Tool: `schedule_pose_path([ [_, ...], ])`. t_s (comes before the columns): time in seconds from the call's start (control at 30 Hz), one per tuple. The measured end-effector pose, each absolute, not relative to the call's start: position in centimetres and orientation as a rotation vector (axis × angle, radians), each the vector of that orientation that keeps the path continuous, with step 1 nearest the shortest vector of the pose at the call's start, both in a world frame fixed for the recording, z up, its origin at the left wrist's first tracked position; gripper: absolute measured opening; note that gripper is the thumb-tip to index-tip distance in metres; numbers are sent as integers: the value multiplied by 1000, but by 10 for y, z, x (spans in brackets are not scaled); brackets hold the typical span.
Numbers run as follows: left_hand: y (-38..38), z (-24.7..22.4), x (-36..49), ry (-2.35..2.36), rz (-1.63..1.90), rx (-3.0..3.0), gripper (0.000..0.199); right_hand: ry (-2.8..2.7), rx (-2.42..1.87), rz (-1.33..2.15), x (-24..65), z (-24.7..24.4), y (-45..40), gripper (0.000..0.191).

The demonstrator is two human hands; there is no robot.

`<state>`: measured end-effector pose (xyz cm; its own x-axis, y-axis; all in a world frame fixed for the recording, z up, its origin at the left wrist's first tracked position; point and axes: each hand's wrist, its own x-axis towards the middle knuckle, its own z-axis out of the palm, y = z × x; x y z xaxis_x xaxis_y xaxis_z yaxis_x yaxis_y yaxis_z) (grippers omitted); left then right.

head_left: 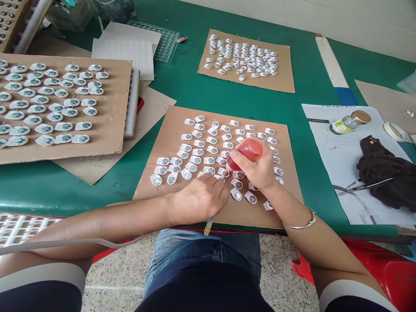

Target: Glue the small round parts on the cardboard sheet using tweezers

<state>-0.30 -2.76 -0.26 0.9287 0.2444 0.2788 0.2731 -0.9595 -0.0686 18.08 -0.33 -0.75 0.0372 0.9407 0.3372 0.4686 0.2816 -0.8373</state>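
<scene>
A cardboard sheet (208, 208) lies at the table's front edge, bearing rows of small round white pieces (172, 177) with dark printed centres. Over its right half, my right hand (256, 167) is wrapped round a red squeeze bottle (250, 149), tilted with its tip down at one piece. My left hand (201, 195) is closed beside that tip, low over the sheet. A thin pale stick with a yellowish end (208, 226) pokes out below my left hand, which grips it. My left fingertips are partly hidden.
At the left, a raised cardboard sheet (113, 104) carries more pieces; another sheet (204, 65) lies at the back. On the right are paper (321, 147), a glass jar (351, 122), black cloth (383, 173), scissors (370, 185) and a tape roll (393, 131).
</scene>
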Motion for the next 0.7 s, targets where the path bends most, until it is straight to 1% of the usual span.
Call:
schedule_pose_path([
  [0.27,-28,-3,-3,-390,-420,-2992,18,-1597,-1350,689,182,-8,-3,28],
  [0.5,-26,-3,-3,-404,-417,-2999,19,-1585,-1368,650,182,-8,-2,26],
  [0.7,-26,-2,-3,-395,-384,-3020,15,-1579,-1366,618,182,-9,0,26],
])
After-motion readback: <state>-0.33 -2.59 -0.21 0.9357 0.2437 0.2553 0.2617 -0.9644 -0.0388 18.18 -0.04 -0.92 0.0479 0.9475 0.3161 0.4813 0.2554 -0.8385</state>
